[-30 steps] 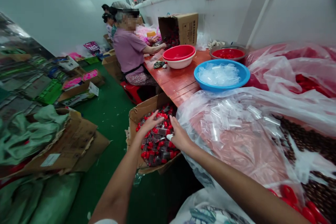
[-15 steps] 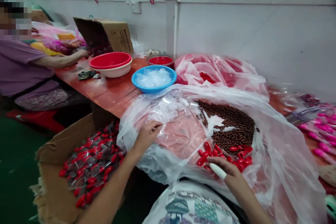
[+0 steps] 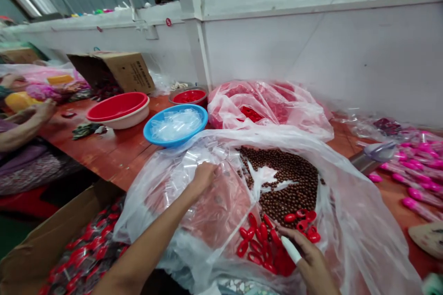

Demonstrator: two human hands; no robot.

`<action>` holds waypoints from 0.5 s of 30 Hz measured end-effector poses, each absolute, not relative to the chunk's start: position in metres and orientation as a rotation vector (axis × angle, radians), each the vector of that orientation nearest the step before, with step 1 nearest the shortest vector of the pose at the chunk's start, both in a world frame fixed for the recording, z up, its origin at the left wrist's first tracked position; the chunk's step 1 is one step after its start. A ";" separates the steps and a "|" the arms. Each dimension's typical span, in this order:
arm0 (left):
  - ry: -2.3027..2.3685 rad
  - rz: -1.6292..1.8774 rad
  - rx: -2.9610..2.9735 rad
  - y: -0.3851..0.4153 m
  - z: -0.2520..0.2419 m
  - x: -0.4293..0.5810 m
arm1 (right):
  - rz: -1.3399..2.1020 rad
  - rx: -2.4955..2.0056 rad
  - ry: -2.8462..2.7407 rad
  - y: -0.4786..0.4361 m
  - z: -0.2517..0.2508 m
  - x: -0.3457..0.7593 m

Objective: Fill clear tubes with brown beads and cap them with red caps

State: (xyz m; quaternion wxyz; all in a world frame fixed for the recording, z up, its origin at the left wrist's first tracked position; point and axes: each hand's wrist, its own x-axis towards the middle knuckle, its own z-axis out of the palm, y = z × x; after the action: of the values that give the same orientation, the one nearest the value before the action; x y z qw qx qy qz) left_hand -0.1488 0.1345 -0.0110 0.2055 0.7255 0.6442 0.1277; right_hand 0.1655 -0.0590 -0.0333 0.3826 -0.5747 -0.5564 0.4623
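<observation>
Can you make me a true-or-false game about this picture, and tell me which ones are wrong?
1. The round blue plastic basin holds clear plastic pieces. True.
2. The left hand is inside that blue basin. False: the left hand is over the thin see-through plastic sheet.
3. The right hand, wearing a white tube-shaped finger cover, is by small glossy red plastic pieces. True.
4. The small round beads are bright green. False: the small round beads are dark brown.
5. A round red plastic basin is stacked on a round white one. True.
</observation>
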 end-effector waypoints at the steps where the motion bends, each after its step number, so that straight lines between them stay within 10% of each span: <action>1: 1.777 0.365 2.001 0.136 -0.010 -0.146 | 1.175 -1.478 -1.436 -0.057 -0.032 0.166; 15: 1.133 0.663 1.147 0.115 -0.005 -0.081 | 1.062 -1.540 -1.509 -0.029 -0.019 0.164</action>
State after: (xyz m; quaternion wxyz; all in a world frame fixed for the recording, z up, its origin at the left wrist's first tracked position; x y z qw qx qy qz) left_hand -0.0812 0.1145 -0.0054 0.6436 0.5036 0.4974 0.2912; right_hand 0.1645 -0.0292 -0.0190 0.3607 -0.5976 -0.5857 0.4120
